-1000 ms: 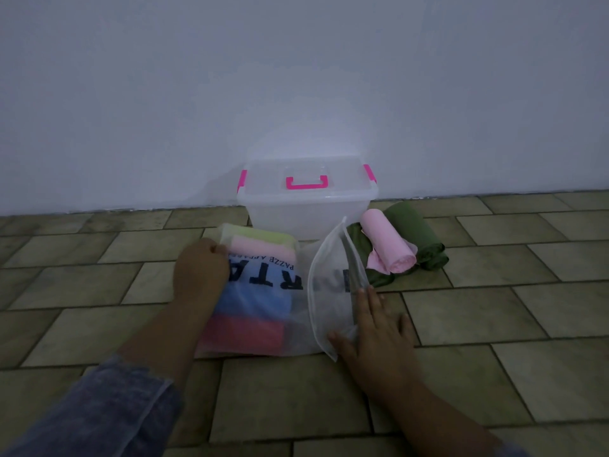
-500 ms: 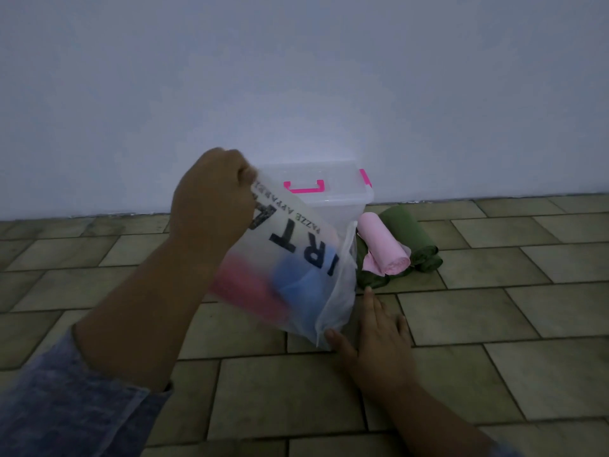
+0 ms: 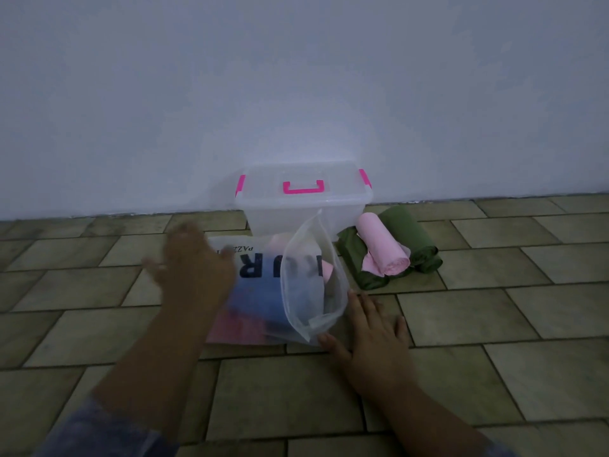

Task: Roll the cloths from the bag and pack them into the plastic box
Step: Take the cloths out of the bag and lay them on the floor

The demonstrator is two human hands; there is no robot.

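Note:
A clear plastic bag [image 3: 303, 291] with dark letters lies on the tiled floor, its mouth gaping to the right. Blue and pink cloths show through it. My left hand [image 3: 194, 268], blurred, hovers with spread fingers over the bag's left end and holds nothing. My right hand [image 3: 369, 328] lies flat on the floor at the bag's open mouth, thumb touching the plastic. Behind stands the clear plastic box [image 3: 303, 202] with pink clasps and handle, lid on. A rolled pink cloth [image 3: 384, 247] rests on rolled green cloths [image 3: 408, 235] to the box's right.
A plain white wall [image 3: 296, 94] rises right behind the box. Beige floor tiles [image 3: 494, 324] stretch out on both sides and toward me.
My left hand lifted the bag by its closed end, tipping the cloths toward the mouth, then let go. The bag lies flat again and the hand is open above it. My right hand stayed.

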